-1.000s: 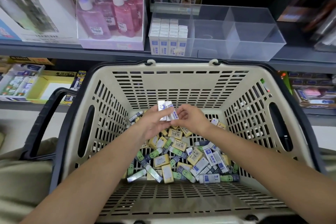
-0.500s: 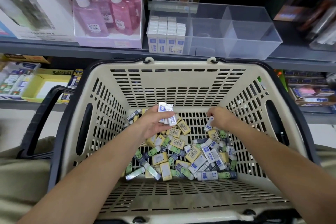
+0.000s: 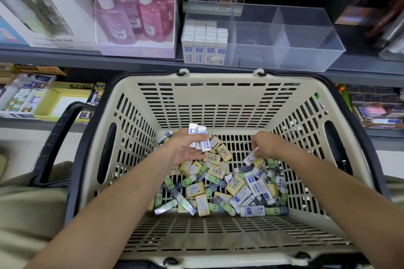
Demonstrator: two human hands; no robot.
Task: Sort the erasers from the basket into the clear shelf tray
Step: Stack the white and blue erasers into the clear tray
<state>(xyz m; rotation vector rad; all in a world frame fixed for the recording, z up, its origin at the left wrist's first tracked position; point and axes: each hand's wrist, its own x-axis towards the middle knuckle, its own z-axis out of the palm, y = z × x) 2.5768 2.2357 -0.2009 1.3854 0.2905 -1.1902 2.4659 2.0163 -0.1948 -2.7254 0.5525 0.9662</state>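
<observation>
**Basket (image 3: pixel 218 78) and clear tray (image 3: pixel 306 50)**

A heap of mixed erasers (image 3: pixel 218 188) lies on the basket floor. The left grip (image 3: pixel 185 150) clasps a white-blue bunch (image 3: pixel 197 137) above it. The right grip (image 3: pixel 265 145) pinches a single eraser (image 3: pixel 250 157) at the heap's far side. At the shelf's (image 3: pixel 65 57) front edge, the clear tray's left compartment holds upright white-blue rows (image 3: pixel 204 50).

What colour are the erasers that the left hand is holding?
The erasers in the left hand are white with blue print; the head view shows them.
</observation>
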